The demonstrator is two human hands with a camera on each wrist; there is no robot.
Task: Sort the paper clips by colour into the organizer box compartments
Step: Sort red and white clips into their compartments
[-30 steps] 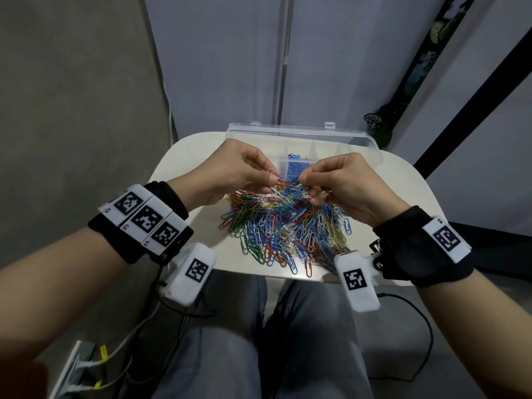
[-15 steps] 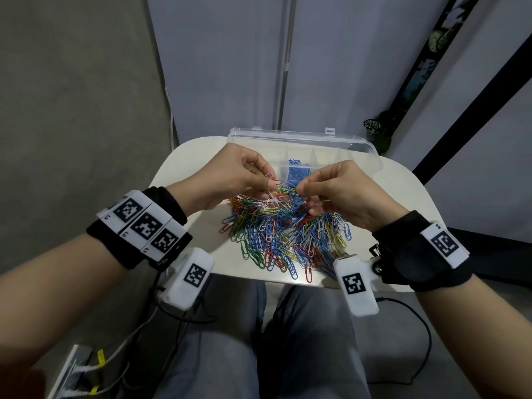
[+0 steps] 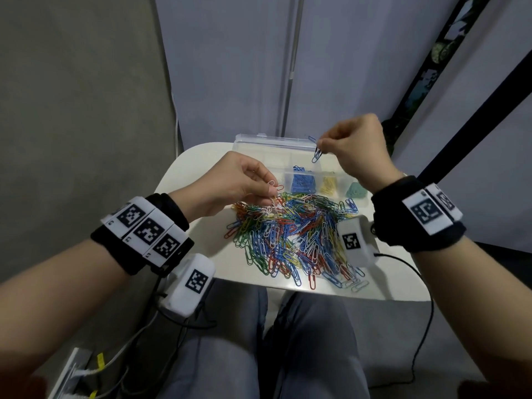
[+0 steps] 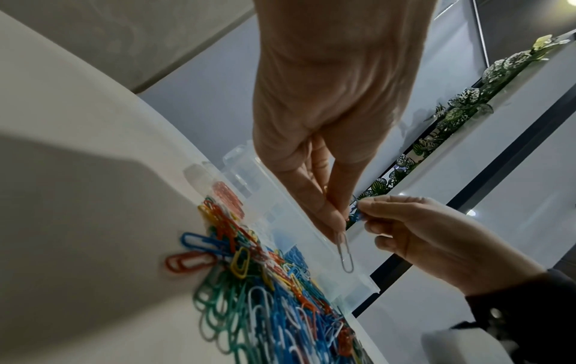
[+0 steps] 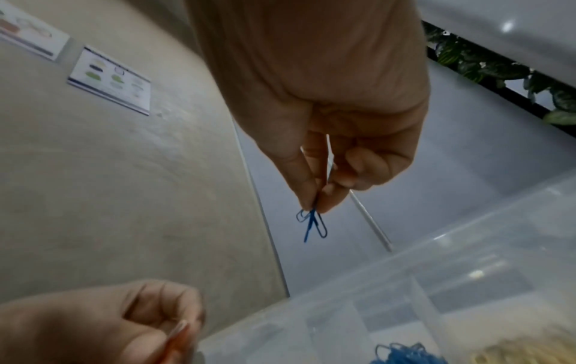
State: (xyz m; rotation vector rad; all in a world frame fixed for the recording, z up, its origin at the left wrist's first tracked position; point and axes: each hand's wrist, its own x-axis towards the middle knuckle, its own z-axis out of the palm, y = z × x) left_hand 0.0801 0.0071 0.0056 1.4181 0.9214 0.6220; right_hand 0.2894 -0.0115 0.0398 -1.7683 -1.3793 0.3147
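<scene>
My right hand [image 3: 355, 148] pinches blue wire paper clips [image 3: 316, 152], hanging lengthwise above clear plastic organizer box [image 3: 259, 139] | blue compartment [image 3: 302, 182] below-left, nearest | left hand [image 3: 241, 182] pinches white clip [image 4: 345, 253] beside box.

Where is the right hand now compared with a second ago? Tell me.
Yes, it moved: the right hand rose from the pile to above the box, pinching blue clips.

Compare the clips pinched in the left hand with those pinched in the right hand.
The left hand pinches white clips; the right hand pinches blue clips. The white clips sit low, just over the mixed pile; the blue clips are raised over the organizer box. Both are held at the fingertips, clear of the table.
</scene>
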